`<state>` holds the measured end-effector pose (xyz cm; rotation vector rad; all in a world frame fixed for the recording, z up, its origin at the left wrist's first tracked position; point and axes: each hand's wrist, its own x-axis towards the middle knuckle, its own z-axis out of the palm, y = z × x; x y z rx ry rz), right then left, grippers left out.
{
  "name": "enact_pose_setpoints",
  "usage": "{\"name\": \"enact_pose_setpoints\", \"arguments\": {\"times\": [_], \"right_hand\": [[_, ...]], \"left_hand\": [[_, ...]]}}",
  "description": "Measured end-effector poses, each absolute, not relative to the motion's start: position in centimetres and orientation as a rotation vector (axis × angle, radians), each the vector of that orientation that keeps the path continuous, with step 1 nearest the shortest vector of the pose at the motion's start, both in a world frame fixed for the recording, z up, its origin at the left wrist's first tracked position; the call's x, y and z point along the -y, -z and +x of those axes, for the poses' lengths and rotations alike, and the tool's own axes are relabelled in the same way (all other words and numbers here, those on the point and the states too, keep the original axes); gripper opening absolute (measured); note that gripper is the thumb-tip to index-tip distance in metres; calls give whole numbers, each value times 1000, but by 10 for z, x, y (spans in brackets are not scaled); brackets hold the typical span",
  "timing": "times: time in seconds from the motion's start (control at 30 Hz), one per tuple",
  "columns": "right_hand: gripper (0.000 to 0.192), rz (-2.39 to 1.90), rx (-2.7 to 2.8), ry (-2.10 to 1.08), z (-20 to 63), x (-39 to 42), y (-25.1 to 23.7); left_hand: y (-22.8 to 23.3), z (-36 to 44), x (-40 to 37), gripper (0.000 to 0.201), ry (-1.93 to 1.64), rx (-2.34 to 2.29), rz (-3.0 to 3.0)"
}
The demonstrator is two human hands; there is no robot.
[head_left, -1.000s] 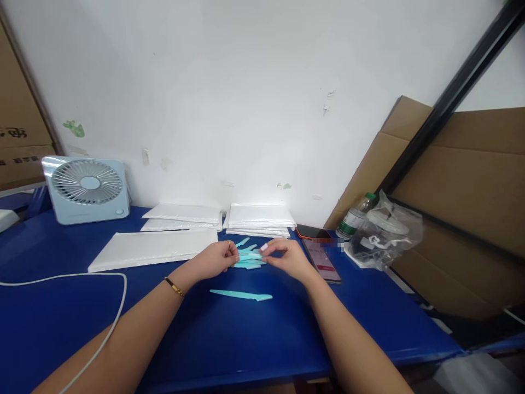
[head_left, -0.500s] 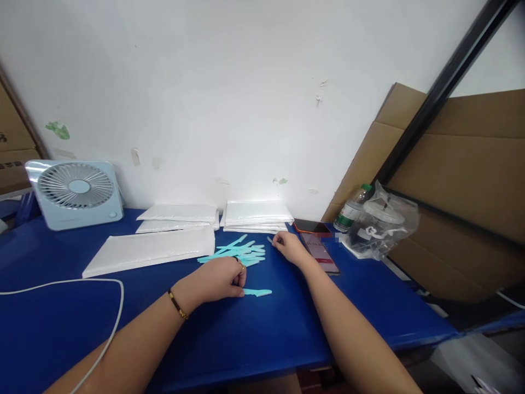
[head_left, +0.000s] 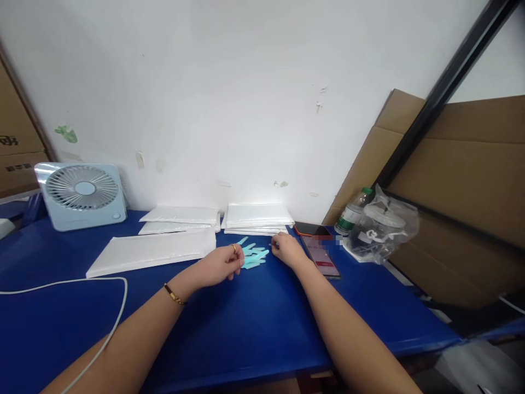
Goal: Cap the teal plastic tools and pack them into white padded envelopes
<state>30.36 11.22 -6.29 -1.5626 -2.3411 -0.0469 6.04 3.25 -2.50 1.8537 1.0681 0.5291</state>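
My left hand [head_left: 225, 264] is closed in a pinch on a light-blue eyebrow razor [head_left: 262, 255], whose far end points right over the pile. Behind it lies the loose pile of similar razors [head_left: 254, 264], partly hidden by my fingers. My right hand [head_left: 286, 249] is just right of the pile, its thumb and fingers pinched together. A small greyish tip shows at these fingers, too little of it to name. The hands are apart, both low over the blue table [head_left: 254, 323].
White padded mailers [head_left: 151, 251] lie left of the pile, with more stacks [head_left: 258, 215] along the wall. A phone [head_left: 322, 256] lies right of my right hand. Further out are a fan [head_left: 85, 189], a bottle [head_left: 353, 210], a bagged cup [head_left: 383, 227] and a white cable [head_left: 123, 295].
My left hand has lifted the razor from the front of the table and moved it up to the pile. My right hand has stayed nearly in place, still pinched.
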Motion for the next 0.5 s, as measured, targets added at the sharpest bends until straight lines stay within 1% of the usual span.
{"name": "enact_pose_setpoints", "arguments": {"times": [0.1, 0.17, 0.23, 0.3, 0.33, 0.4, 0.5], "right_hand": [[11, -1668, 2293, 109, 301, -111, 63], [17, -1642, 2220, 17, 302, -111, 64], [19, -1519, 2055, -294, 304, -110, 63], [19, -1294, 1787, -678, 306, -107, 58], [21, -1175, 1662, -820, 306, -105, 54], [26, -984, 1494, -980, 304, -97, 44], [26, -855, 1423, -1058, 300, -83, 30]], "left_hand": [[25, 60, -36, 27, -613, -1118, 1800], [26, 60, -37, 29, -653, -1131, 1787], [27, 60, -39, 31, -693, -1136, 1790], [28, 60, -40, 32, -723, -1141, 1791], [28, 60, -41, 32, -733, -1146, 1789], [29, 60, -41, 32, -748, -1155, 1785], [28, 61, -40, 32, -755, -1161, 1782]]}}
